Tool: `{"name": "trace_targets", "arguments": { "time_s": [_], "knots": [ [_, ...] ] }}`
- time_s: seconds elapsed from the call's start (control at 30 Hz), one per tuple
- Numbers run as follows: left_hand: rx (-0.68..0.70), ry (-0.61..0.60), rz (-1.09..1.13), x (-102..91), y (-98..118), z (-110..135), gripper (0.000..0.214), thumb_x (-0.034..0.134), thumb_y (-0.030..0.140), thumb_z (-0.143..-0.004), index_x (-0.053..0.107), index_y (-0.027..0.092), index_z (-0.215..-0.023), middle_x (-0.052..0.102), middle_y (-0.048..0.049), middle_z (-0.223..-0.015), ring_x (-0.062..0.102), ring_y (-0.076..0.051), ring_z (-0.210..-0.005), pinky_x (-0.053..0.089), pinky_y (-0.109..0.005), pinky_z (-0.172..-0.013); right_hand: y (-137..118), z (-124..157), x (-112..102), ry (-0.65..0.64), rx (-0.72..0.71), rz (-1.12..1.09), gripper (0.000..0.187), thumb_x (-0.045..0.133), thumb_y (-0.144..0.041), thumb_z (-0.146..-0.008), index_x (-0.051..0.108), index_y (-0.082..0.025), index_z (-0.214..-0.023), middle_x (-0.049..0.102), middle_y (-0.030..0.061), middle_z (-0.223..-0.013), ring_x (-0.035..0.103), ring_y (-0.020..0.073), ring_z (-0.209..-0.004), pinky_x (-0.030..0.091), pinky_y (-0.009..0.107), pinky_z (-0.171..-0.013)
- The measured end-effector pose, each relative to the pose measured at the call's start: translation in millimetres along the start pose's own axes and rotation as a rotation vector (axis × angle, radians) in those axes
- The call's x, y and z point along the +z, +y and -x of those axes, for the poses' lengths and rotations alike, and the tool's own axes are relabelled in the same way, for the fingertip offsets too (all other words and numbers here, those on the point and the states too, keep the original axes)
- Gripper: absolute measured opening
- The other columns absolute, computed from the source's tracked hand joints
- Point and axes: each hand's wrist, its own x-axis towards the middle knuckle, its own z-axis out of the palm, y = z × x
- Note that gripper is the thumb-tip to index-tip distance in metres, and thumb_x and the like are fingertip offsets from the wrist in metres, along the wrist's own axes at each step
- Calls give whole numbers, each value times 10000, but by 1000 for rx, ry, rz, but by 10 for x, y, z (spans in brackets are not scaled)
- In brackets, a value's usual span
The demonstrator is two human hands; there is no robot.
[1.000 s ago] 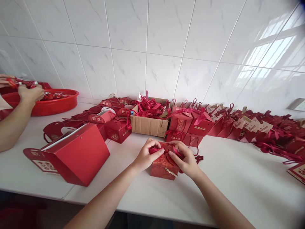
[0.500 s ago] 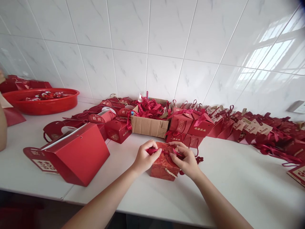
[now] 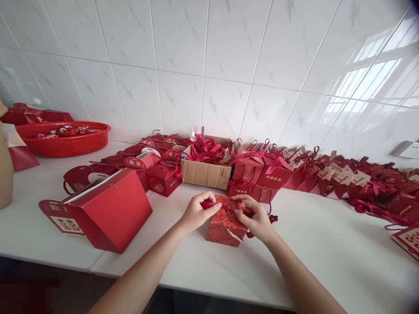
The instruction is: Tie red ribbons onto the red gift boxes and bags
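Note:
A small red patterned gift box with a rope handle stands on the white counter in front of me. A dark red ribbon runs across its top. My left hand pinches the ribbon's left end at the box's top left. At the top right, my right hand pinches the other end. Both hands are closed on the ribbon and rest against the box.
A cardboard box full of red ribbons sits behind the gift box. Finished red boxes line the tiled wall to the right. A large red box lies tipped at the left. A red basin stands far left beside another person's arm.
My fingers have drawn the ribbon tighter across the box top. The other person's hands left the red basin and pulled back to the left edge. The view shifted slightly.

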Motion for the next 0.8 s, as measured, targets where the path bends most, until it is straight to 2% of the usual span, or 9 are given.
{"name": "trace_targets", "arguments": {
  "time_s": [0.1,0.23,0.33,0.4,0.47,0.53,0.63,0.7,0.8],
  "knots": [
    [-56,-113,-16,-130,15,-33,262,638,393,-777,516,177,-692,435,54,-635,401,-101,-595,337,-219,-570,18,-1,-34,-29,2,-19,254,613,-368,-821,492,-200,-674,618,93,-1175,594,233,-1065,485,350,-841],
    [-103,-179,-66,-258,34,-6,278,621,442,-786,553,176,-740,475,43,-665,438,-107,-610,361,-216,-570,-22,-18,-108,-15,16,-3,343,615,-454,-815,473,-196,-639,609,98,-1202,587,245,-1064,481,354,-809],
    [-134,-202,-125,-332,41,68,281,577,461,-805,575,182,-771,512,32,-669,480,-117,-586,387,-224,-545,-90,-46,-215,8,38,51,403,550,-520,-841,473,-191,-622,630,91,-1126,610,211,-903,472,335,-713],
    [-154,-214,-177,-392,40,124,278,551,456,-812,593,186,-761,551,19,-664,530,-139,-585,433,-255,-574,-128,-59,-320,4,67,110,436,539,-548,-835,476,-189,-594,659,68,-906,580,174,-715,442,315,-622],
    [-156,-193,-243,-455,40,176,230,578,418,-779,626,192,-778,618,-14,-736,600,-197,-702,478,-331,-717,-151,-50,-439,20,95,185,416,594,-538,-795,498,-190,-588,616,38,-719,514,156,-608,407,311,-582],
    [-142,-125,-308,-508,49,218,253,630,328,-703,651,202,-921,660,-66,-952,593,-287,-969,408,-442,-938,-167,-11,-539,85,106,252,346,650,-499,-757,535,-195,-639,602,40,-739,511,175,-656,411,329,-632],
    [-122,-22,-355,-530,77,246,635,613,200,-623,510,215,-1249,545,-110,-1289,400,-349,-1270,165,-536,-1108,-201,91,-580,154,110,285,280,642,-475,-766,570,-205,-748,610,70,-908,545,223,-844,428,372,-783],
    [-126,-5,-339,-492,86,236,710,557,180,-645,408,226,-1338,494,-107,-1363,364,-332,-1315,149,-533,-1121,-226,160,-522,88,137,252,279,623,-488,-785,596,-211,-788,627,69,-905,572,227,-872,440,378,-815],
    [-157,-45,-278,-367,45,194,649,546,188,-667,429,242,-1304,556,-93,-1312,452,-305,-1268,305,-478,-1072,-234,229,-370,-75,214,148,309,643,-509,-773,618,-215,-868,661,64,-943,624,214,-855,483,354,-771]
  ]
}}
